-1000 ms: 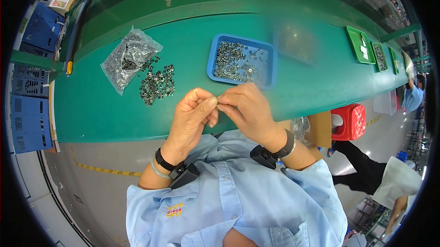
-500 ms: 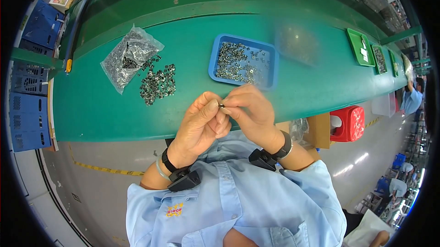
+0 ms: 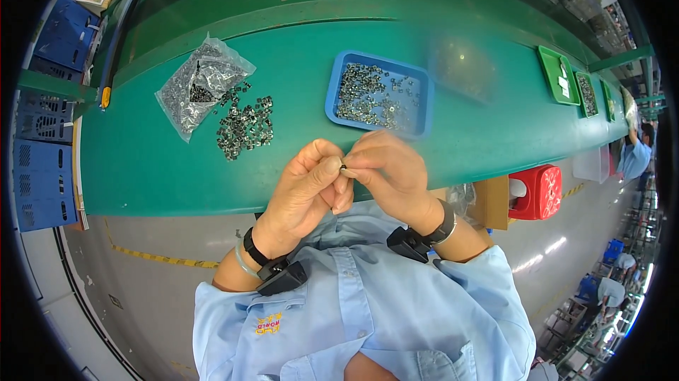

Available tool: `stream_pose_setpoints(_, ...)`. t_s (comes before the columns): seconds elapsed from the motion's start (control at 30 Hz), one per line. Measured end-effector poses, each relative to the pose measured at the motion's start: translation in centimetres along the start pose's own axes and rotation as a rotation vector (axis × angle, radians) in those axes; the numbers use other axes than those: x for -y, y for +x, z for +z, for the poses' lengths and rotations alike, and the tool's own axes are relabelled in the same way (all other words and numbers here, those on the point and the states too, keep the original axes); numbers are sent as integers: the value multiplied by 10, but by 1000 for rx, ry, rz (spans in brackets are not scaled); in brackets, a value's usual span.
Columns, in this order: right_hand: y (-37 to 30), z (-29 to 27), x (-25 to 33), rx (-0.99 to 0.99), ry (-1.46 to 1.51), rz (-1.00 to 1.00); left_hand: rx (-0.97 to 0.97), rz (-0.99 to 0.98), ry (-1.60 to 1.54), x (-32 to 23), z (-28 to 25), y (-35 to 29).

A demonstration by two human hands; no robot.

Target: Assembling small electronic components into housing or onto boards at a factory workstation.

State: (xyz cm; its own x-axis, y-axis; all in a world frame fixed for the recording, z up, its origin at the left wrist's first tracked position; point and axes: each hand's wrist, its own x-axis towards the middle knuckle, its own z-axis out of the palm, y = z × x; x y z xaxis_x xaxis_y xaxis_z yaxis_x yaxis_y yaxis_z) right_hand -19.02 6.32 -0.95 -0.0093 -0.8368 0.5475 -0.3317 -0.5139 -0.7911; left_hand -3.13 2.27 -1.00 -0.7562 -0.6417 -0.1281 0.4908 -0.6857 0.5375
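Both of my hands meet above the near edge of the green bench. My left hand [image 3: 309, 182] and my right hand [image 3: 389, 172] pinch one small dark metal part [image 3: 343, 167] between their fingertips; the fingers cover most of it. Just beyond my right hand stands a blue tray [image 3: 329, 98] holding many small shiny metal parts [image 3: 361, 91]. To the left, a loose heap of small black and silver metal parts [image 3: 244, 129] lies on the bench. It spreads beside the mouth of a clear plastic bag [image 3: 191, 95] filled with similar pieces.
Right of the blue tray is a blurred, see-through patch. Green trays [image 3: 559, 75] sit at the far right of the bench. Blue crates [image 3: 46, 186] are stacked at the left. A red stool [image 3: 544, 194] and a cardboard box [image 3: 491, 198] stand below the bench at right.
My hands stay together on the small metal part, which now shows less between the fingertips. The view has shifted slightly; the trays and heap lie as before.
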Motion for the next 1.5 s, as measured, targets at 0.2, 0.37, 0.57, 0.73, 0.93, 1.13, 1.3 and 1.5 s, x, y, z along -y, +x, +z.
stream_pose_setpoints(0.2, -4, 0, -4, -9, 71, 60, -51, -42, 79, -6, 6, 0)
stream_pose_setpoints(0.37, -9, 5, -5, -98, 175, 136, -58, -30, -22, -3, 11, 2)
stream_pose_setpoints(0.57, -11, 7, -5, -147, 235, 149, -48, -12, -12, 3, 12, 0)
stream_pose_setpoints(0.73, -12, 8, -5, -152, 212, 135, -61, -6, -5, 5, 11, 0)
stream_pose_setpoints(0.93, -13, 6, -10, -129, 175, 91, -74, 3, 22, 3, 12, 0)
stream_pose_setpoints(1.13, -13, 7, -10, -134, 192, 115, -92, -36, 135, -1, 13, 1)
stream_pose_setpoints(1.3, -15, 6, -9, -164, 239, 144, -105, -55, 91, -3, 16, 2)
stream_pose_setpoints(1.5, -13, 3, -11, -124, 148, 64, -109, -87, 159, -7, 17, 4)
